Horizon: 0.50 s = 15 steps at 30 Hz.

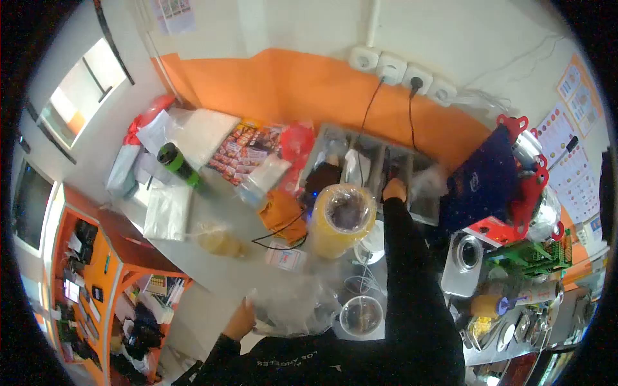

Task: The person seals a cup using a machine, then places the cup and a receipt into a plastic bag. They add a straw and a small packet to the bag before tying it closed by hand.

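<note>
My left hand point(241, 320), low in the view, is closed on the edge of a clear plastic bag point(290, 305), which spreads in front of my body. My right arm stretches far forward. At its end my right hand point(394, 190) is down in a compartment of a grey divided tray point(425, 211); its fingers are hidden, so I cannot see whether they hold anything. A large yellow-rimmed cylinder lined with plastic point(325, 238) stands left of that arm. Near the bag is a round clear container point(362, 316).
An orange cloth point(282, 215), a small printed box point(285, 258) and a bag of yellowish contents point(219, 241) lie on the table. A green-black bottle point(179, 166) is farther left. To the right are a metal tin point(461, 264) and a green basket point(528, 256).
</note>
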Available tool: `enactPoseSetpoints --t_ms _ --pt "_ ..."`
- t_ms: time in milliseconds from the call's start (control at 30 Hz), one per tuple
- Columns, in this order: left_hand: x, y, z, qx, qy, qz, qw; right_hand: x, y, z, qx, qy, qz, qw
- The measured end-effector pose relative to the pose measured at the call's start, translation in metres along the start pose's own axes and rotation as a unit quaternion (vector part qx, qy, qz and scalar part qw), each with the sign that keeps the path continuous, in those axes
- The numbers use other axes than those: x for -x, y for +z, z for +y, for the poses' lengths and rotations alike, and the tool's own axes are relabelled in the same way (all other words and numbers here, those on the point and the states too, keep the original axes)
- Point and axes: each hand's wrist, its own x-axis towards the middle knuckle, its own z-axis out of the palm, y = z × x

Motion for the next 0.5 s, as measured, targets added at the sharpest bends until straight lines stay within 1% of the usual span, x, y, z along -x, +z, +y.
enactPoseSetpoints --t_ms 33,100,133,167,233,267,333,367,400,433,467,500 --pt "0.002 0.001 -0.004 -0.017 -0.004 -0.007 1.000 0.000 -0.001 -0.005 -0.030 0.032 -0.019 0.999" --pt "0.006 0.008 -0.008 -0.083 -0.015 -0.013 0.996 -0.003 -0.009 -0.007 -0.029 0.046 -0.057 0.997" --pt "0.002 -0.005 0.010 0.008 -0.082 -0.028 0.996 -0.006 -0.011 -0.004 -0.027 0.052 -0.077 0.995" --pt "-0.005 -0.032 0.043 0.099 -0.146 -0.042 0.983 -0.009 -0.010 -0.003 -0.006 0.036 -0.091 0.995" --pt "-0.008 -0.044 0.058 0.180 -0.201 -0.039 0.962 -0.017 -0.004 0.000 0.037 0.004 -0.118 0.992" --pt "-0.006 -0.038 0.054 0.170 -0.194 -0.023 0.966 -0.019 -0.001 0.001 0.068 -0.027 -0.085 0.994" --pt "0.003 -0.016 0.030 0.072 -0.126 0.011 0.989 -0.018 0.006 0.006 0.129 -0.088 -0.023 0.988" --pt "0.007 0.005 0.004 -0.017 -0.062 0.029 0.997 -0.025 0.012 0.016 0.187 -0.137 0.011 0.973" --pt "0.006 0.024 -0.015 -0.104 0.001 0.047 0.993 -0.037 0.019 0.031 0.245 -0.187 0.044 0.950" --pt "0.001 0.034 -0.023 -0.051 -0.013 0.040 0.998 -0.045 0.022 0.041 0.299 -0.237 0.076 0.921" --pt "-0.003 0.040 -0.032 0.002 -0.032 0.033 0.999 -0.035 -0.022 0.030 0.276 -0.192 0.082 0.938" --pt "-0.006 0.056 -0.049 0.025 -0.033 0.046 0.998 -0.011 -0.067 0.029 0.434 -0.253 -0.007 0.865"
